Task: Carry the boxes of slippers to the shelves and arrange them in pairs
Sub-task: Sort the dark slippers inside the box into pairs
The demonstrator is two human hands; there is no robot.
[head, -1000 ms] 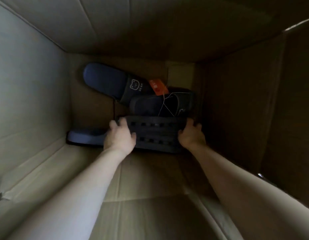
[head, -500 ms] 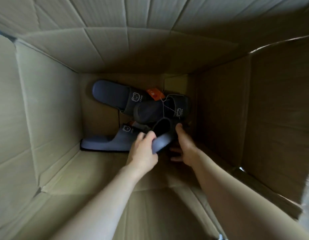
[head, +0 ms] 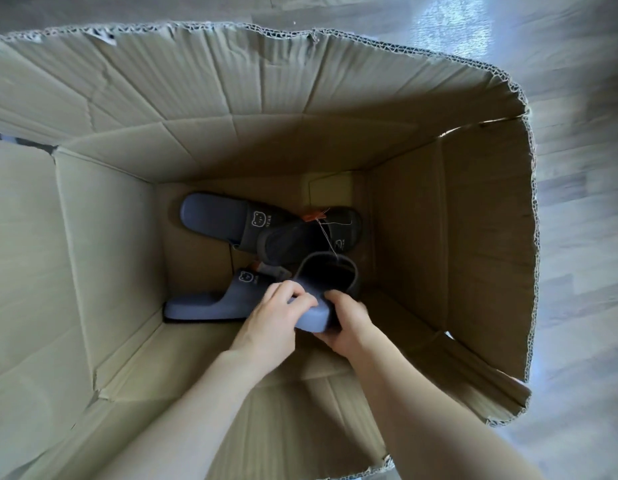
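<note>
Deep in the cardboard box [head: 103, 258], we held one blue-grey slipper [head: 321, 282] by its heel, apparently raised off the bottom, likely to free it for pairing. Our left hand [head: 276, 317] curled over the heel's top edge. Our right hand [head: 347, 322] cupped it from below, fingers wrapped close. Its apparent mate [head: 210, 303] lay on its side just beside, and two darker slippers [head: 266, 226], strung with an orange tag [head: 312, 214], lay overlapping at the far wall.

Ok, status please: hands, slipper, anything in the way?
Left hand, right hand both grip one slipper, low in box. Three more slippers lie around. Way up clear.
</note>
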